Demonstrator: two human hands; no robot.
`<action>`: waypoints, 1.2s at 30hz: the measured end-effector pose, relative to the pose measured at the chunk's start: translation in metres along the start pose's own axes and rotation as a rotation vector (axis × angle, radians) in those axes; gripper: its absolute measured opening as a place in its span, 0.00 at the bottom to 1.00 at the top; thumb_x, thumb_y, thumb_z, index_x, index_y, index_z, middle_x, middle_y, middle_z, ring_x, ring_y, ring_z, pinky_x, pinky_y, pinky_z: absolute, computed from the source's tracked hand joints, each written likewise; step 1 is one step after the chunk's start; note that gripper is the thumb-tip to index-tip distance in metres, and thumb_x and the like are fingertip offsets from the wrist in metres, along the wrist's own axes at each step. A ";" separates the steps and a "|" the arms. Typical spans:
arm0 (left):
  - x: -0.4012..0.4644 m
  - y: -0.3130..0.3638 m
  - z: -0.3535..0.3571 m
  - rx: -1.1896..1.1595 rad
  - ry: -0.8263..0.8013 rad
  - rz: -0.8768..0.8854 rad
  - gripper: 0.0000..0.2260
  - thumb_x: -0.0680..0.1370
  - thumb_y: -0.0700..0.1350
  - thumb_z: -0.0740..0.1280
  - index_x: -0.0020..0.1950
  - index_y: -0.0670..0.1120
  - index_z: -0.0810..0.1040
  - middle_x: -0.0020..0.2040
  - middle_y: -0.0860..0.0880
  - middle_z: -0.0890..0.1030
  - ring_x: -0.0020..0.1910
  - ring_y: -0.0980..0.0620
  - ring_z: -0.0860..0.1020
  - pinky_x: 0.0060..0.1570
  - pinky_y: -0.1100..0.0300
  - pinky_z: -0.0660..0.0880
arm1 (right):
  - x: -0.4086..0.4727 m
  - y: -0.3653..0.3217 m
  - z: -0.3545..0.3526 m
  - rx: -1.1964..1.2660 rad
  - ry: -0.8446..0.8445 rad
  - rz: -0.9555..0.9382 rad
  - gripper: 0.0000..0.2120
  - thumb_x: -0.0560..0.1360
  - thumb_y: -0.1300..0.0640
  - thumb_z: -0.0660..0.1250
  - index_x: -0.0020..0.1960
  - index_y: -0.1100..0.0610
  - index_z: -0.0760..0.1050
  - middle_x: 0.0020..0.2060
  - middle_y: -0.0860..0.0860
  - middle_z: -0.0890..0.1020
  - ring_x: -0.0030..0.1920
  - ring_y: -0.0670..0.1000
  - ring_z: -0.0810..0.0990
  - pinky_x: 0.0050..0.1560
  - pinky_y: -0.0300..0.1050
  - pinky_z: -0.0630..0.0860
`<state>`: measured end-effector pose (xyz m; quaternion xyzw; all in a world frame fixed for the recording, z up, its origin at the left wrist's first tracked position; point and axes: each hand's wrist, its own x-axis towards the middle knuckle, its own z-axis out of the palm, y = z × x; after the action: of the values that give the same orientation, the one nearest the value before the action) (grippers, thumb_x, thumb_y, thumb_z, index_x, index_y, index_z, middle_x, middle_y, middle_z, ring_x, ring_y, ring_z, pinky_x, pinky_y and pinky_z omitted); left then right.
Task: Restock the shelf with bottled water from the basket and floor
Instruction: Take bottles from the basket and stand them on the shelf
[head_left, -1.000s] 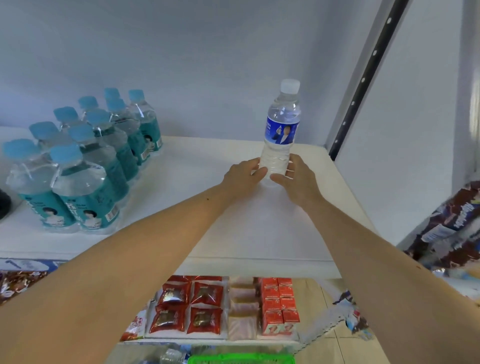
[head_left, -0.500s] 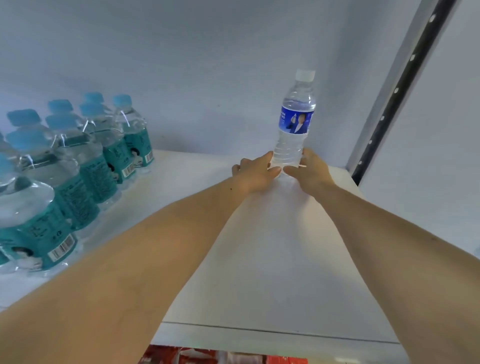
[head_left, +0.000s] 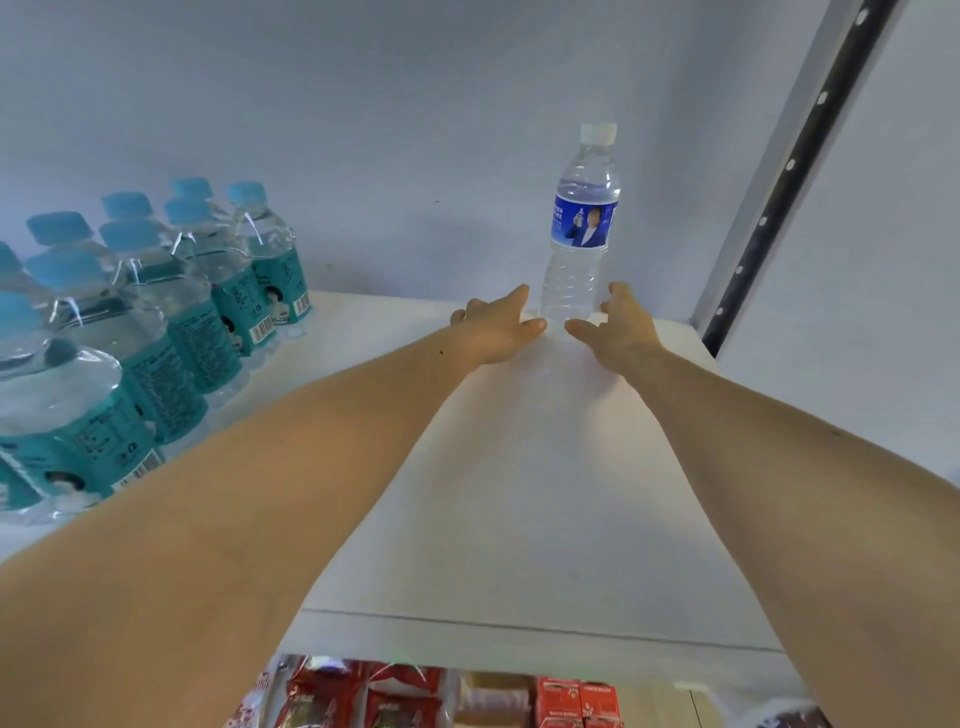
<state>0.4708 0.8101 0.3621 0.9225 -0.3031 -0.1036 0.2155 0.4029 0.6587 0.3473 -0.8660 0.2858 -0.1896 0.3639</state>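
A clear water bottle (head_left: 577, 260) with a blue label and white cap stands upright at the back right of the white shelf (head_left: 519, 493), close to the rear wall. My left hand (head_left: 496, 327) and my right hand (head_left: 621, 325) flank its base with fingers spread. Both hands sit a little off the bottle's sides and grip nothing. Both forearms stretch across the shelf from the near edge.
Several teal-labelled water bottles (head_left: 171, 312) with blue caps fill the shelf's left side in rows. A black slotted upright (head_left: 779, 182) bounds the shelf on the right. Red snack packets (head_left: 389, 699) and boxes lie on the lower shelf below.
The bottle has been slid further back toward the rear wall. Both hands, which held its base, have spread their fingers and come off it.
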 end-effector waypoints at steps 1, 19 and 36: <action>-0.007 -0.001 -0.001 -0.007 -0.007 0.008 0.28 0.80 0.60 0.53 0.77 0.54 0.49 0.75 0.47 0.64 0.72 0.42 0.61 0.69 0.47 0.60 | -0.006 0.001 -0.002 0.001 0.006 0.019 0.34 0.75 0.52 0.70 0.74 0.58 0.57 0.68 0.57 0.71 0.65 0.59 0.73 0.59 0.50 0.71; -0.258 -0.029 0.007 -0.209 0.184 0.558 0.13 0.78 0.42 0.63 0.62 0.45 0.76 0.61 0.49 0.79 0.58 0.51 0.76 0.62 0.59 0.69 | -0.296 -0.016 -0.021 -0.056 0.370 -0.146 0.16 0.76 0.56 0.66 0.62 0.59 0.73 0.58 0.55 0.77 0.53 0.52 0.79 0.56 0.42 0.73; -0.379 -0.126 0.231 -0.263 -0.066 0.442 0.07 0.74 0.39 0.67 0.51 0.45 0.80 0.51 0.47 0.79 0.45 0.51 0.78 0.51 0.56 0.74 | -0.480 0.157 0.102 -0.093 0.277 0.057 0.10 0.78 0.58 0.61 0.58 0.58 0.72 0.53 0.53 0.75 0.48 0.51 0.76 0.49 0.54 0.75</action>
<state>0.1596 1.0526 0.1222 0.7939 -0.4882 -0.1226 0.3411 0.0343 0.9262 0.1063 -0.8389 0.3664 -0.2833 0.2859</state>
